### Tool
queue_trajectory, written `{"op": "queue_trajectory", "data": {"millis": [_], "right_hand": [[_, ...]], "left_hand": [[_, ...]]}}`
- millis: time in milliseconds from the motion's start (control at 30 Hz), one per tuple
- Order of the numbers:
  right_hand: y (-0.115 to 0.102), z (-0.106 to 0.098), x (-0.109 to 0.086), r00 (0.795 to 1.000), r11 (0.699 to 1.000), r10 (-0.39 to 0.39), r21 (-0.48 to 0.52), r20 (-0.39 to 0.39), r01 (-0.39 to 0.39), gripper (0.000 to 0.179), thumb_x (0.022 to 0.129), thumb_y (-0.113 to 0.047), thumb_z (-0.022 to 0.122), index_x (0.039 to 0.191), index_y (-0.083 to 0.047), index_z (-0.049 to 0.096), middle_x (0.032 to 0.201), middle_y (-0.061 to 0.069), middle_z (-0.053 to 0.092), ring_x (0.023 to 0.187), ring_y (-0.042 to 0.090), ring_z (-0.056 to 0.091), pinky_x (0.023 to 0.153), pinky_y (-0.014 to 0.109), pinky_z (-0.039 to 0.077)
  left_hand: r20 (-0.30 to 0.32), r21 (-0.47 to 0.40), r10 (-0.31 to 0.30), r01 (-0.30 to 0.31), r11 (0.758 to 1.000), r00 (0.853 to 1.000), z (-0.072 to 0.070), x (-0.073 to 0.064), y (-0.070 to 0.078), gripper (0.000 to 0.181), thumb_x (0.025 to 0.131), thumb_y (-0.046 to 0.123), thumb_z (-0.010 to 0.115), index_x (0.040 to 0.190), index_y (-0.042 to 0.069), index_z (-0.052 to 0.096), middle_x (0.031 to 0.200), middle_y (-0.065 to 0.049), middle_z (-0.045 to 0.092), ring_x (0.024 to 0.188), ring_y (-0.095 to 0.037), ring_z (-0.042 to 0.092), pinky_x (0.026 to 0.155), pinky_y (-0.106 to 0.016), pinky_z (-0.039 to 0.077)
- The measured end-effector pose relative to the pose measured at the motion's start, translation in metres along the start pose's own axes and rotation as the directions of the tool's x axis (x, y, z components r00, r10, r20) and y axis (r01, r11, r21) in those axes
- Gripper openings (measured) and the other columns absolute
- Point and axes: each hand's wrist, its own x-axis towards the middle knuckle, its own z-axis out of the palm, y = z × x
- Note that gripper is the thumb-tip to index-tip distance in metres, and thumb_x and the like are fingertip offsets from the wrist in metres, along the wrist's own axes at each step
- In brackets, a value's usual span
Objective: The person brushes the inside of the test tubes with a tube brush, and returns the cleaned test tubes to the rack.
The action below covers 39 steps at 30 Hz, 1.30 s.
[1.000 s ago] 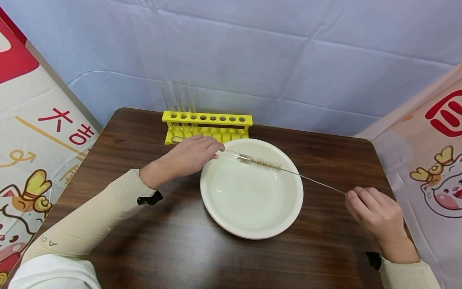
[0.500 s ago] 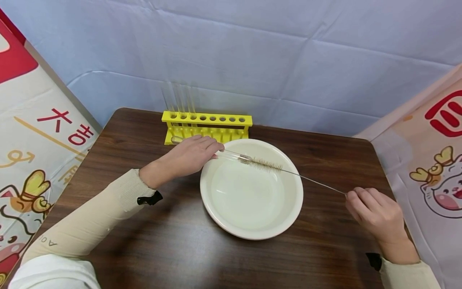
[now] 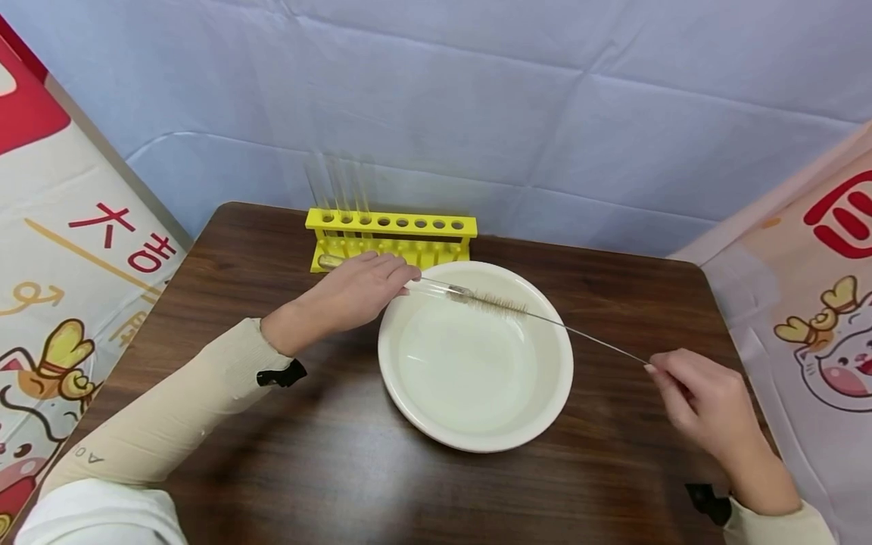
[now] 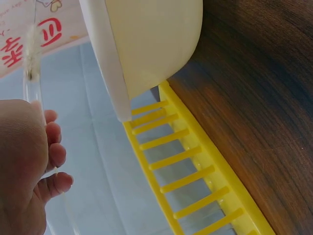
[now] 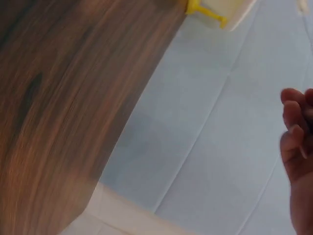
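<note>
My left hand (image 3: 364,286) grips a clear glass test tube (image 3: 431,288), its mouth pointing right over the white basin (image 3: 565,356). The tube's rounded end sticks out on the left of the hand. A test tube brush (image 3: 500,304) has its tip in the tube's mouth, with most of the pale bristles outside. Right of the basin, my right hand (image 3: 705,397) pinches the far end of the brush's thin wire handle (image 3: 599,341). In the left wrist view, fingers (image 4: 56,154) curl round the tube. The right wrist view catches only part of the right hand (image 5: 298,142).
Behind the basin stands a yellow test tube rack (image 3: 422,225) with several holes. Upright glass tubes (image 3: 344,189) occupy its left end. The basin holds clear liquid and sits on a dark wooden table (image 3: 306,454). A pale cloth (image 3: 436,113) hangs behind the table.
My right hand has turned about the wire end, so its thumb side shows more. The brush has shifted very slightly left and up. My left hand and the tube have barely moved.
</note>
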Motion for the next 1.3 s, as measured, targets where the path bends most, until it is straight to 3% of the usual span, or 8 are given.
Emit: {"op": "queue_trajectory", "data": {"millis": [200,300,567,667,867,1100,1200,1300], "right_hand": [[-0.002,-0.003,-0.003,0.979,0.951,0.183,0.236,0.084,-0.199,0.023,0.102,-0.004,0.060,0.080,-0.008,0.065,0.070,-0.008,0.058,0.054,-0.005,0.042,0.047,0.015,0.035],[-0.004,-0.005,-0.001,0.963,0.908,0.237,0.323,0.131,-0.268,0.028,0.095,0.014,0.058,0.080,-0.009,0.063,0.070,-0.011,0.055,0.053,-0.004,0.042,0.047,0.017,0.034],[-0.004,0.000,0.010,0.965,0.707,0.191,0.656,0.182,-0.263,0.032,0.094,0.025,0.044,0.082,0.001,0.059,0.070,0.000,0.052,0.057,0.003,0.043,0.046,0.024,0.031],[-0.006,0.007,0.014,0.966,0.671,0.182,0.694,0.185,-0.260,0.032,0.094,0.026,0.042,0.082,0.002,0.059,0.070,0.002,0.052,0.057,0.004,0.044,0.046,0.024,0.032],[-0.012,0.018,0.024,0.958,0.672,0.239,0.686,0.157,-0.280,0.032,0.092,0.028,0.042,0.079,0.003,0.059,0.067,0.003,0.051,0.055,0.006,0.044,0.046,0.027,0.031],[-0.023,0.018,0.037,0.909,0.763,0.326,0.495,0.261,-0.416,0.032,0.097,0.018,0.050,0.079,-0.008,0.058,0.063,0.000,0.048,0.049,0.009,0.042,0.044,0.028,0.034],[-0.027,0.017,0.041,0.886,0.765,0.358,0.453,0.293,-0.459,0.032,0.100,0.013,0.050,0.077,-0.009,0.056,0.061,0.001,0.045,0.047,0.011,0.037,0.043,0.028,0.032],[-0.032,0.015,0.045,0.846,0.733,0.418,0.427,0.332,-0.530,0.032,0.103,0.007,0.050,0.076,-0.008,0.055,0.060,0.001,0.042,0.046,0.014,0.035,0.044,0.030,0.031]], "left_hand": [[-0.005,0.002,0.003,-0.003,1.000,1.000,-0.003,0.001,0.001,0.028,0.105,0.015,0.058,0.130,0.003,0.060,0.119,-0.012,0.067,0.110,-0.029,0.064,0.094,-0.044,0.053],[-0.002,0.007,0.001,-0.001,1.000,1.000,-0.004,0.002,0.002,0.028,0.105,0.015,0.059,0.130,0.003,0.060,0.119,-0.012,0.067,0.110,-0.029,0.064,0.094,-0.043,0.053],[-0.022,0.020,0.036,-0.036,0.999,0.999,-0.003,0.004,0.005,0.027,0.102,0.013,0.063,0.127,0.004,0.061,0.117,-0.010,0.067,0.107,-0.028,0.064,0.091,-0.043,0.053],[-0.022,0.036,0.054,-0.053,0.998,0.998,-0.002,0.007,0.008,0.027,0.102,0.014,0.063,0.127,0.004,0.061,0.117,-0.010,0.066,0.106,-0.027,0.064,0.089,-0.041,0.053],[-0.047,0.059,0.078,-0.075,0.995,0.996,0.000,0.011,0.011,0.026,0.104,0.016,0.061,0.126,0.003,0.060,0.116,-0.010,0.067,0.105,-0.027,0.064,0.086,-0.039,0.053],[-0.051,0.068,0.092,-0.089,0.994,0.994,0.002,0.013,0.014,0.024,0.104,0.016,0.061,0.124,0.003,0.061,0.112,-0.010,0.067,0.100,-0.026,0.064,0.083,-0.038,0.053],[-0.035,0.056,0.083,-0.081,0.995,0.996,0.003,0.013,0.014,0.025,0.104,0.016,0.060,0.126,0.003,0.061,0.114,-0.010,0.067,0.101,-0.026,0.064,0.084,-0.038,0.053],[-0.023,0.038,0.078,-0.077,0.996,0.997,0.003,0.013,0.015,0.026,0.104,0.016,0.060,0.127,0.003,0.060,0.115,-0.010,0.066,0.103,-0.027,0.064,0.085,-0.039,0.053]]}}
